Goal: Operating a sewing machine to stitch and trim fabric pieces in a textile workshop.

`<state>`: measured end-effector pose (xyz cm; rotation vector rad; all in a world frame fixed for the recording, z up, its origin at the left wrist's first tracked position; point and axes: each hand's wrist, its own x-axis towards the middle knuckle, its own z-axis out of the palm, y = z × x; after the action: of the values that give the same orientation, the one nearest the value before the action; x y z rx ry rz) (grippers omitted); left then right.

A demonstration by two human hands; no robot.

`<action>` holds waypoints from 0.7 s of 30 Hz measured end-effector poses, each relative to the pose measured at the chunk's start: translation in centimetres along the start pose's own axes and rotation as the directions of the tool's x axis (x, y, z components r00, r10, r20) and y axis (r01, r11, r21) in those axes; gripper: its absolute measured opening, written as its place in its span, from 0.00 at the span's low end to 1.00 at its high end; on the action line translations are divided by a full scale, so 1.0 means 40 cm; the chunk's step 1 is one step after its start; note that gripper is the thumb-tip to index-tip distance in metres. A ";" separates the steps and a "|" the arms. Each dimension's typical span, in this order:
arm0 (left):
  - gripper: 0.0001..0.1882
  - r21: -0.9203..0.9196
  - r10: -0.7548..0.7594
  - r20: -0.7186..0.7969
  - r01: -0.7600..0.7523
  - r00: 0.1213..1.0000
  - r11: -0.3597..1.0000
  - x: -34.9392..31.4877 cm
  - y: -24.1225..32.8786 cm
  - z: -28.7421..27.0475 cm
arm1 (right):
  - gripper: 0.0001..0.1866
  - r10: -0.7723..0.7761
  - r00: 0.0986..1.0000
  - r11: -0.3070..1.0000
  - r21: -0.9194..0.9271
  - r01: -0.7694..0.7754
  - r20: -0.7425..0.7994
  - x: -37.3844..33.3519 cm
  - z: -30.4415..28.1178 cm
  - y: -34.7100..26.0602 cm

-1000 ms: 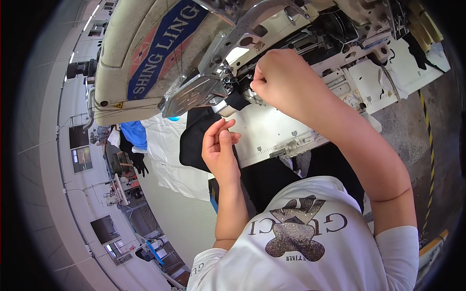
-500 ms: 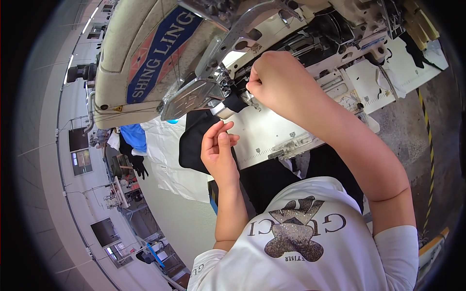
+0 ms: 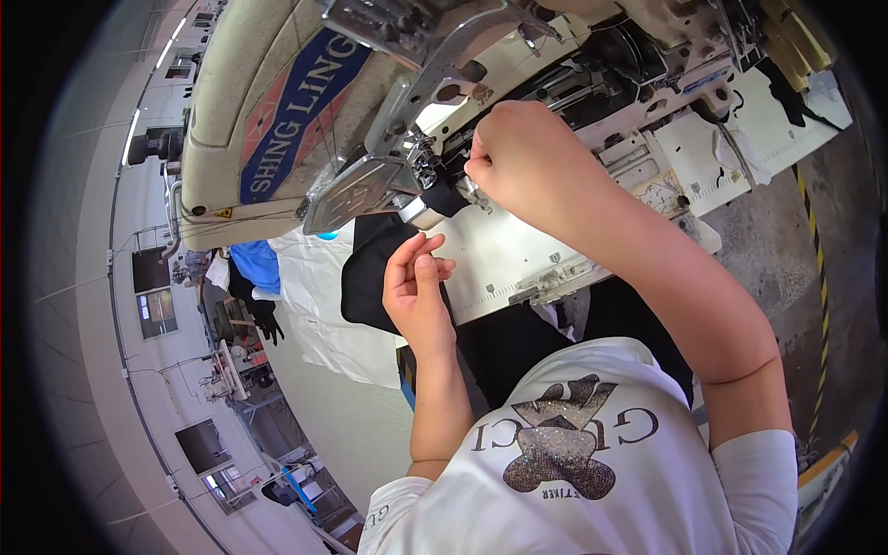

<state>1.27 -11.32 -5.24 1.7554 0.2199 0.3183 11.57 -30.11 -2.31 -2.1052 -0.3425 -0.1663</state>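
Observation:
An industrial sewing machine (image 3: pixel 211 125) with a cream head stands before me. Beside its needle area, my right hand (image 3: pixel 523 153) is closed with the fingers curled in; whatever they grip, if anything, is hidden. A small piece of black fabric (image 3: pixel 444 198) lies around the metal end below the needle parts, left of that hand. My left hand (image 3: pixel 414 285) is held palm up below the metal end, fingers loosely bent and apart, with nothing in it. Behind the left hand hangs a larger black cloth (image 3: pixel 368 277).
A clear guard plate (image 3: pixel 356 194) juts from the machine near the needle. White sheeting (image 3: pixel 319 296) and a blue cloth (image 3: pixel 254 264) lie to the left. The white table (image 3: pixel 490 259) carries metal fittings (image 3: pixel 564 277). Black cloth (image 3: pixel 509 342) lies by my lap.
My right hand has shifted very slightly to the left, still closed. The left hand has kept its place and shape.

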 end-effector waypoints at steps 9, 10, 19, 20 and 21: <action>0.13 -0.005 0.005 0.005 -0.005 1.000 1.000 -0.002 0.004 0.005 | 0.08 -0.011 1.000 1.000 -0.018 0.011 0.008 0.002 -0.006 0.002; 0.13 -0.003 0.005 0.002 -0.005 1.000 1.000 -0.002 0.005 0.006 | 0.08 -0.010 1.000 1.000 -0.019 0.010 0.007 0.002 -0.006 0.002; 0.12 0.009 0.004 0.006 -0.004 1.000 1.000 -0.005 0.010 0.015 | 0.09 0.028 0.999 0.999 0.047 -0.028 0.019 0.003 -0.010 -0.001; 0.12 0.013 0.006 0.013 -0.006 1.000 1.000 -0.006 0.011 0.016 | 0.09 0.038 0.999 0.998 0.042 -0.039 0.035 0.003 -0.012 -0.002; 0.12 0.017 0.005 0.015 -0.006 1.000 1.000 -0.006 0.012 0.018 | 0.09 0.048 0.998 0.998 0.037 -0.050 0.050 0.004 -0.015 -0.002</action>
<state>1.26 -12.16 -4.93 1.7752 0.2077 0.3081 11.70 -30.56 -1.89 -2.0808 -0.3205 -0.0783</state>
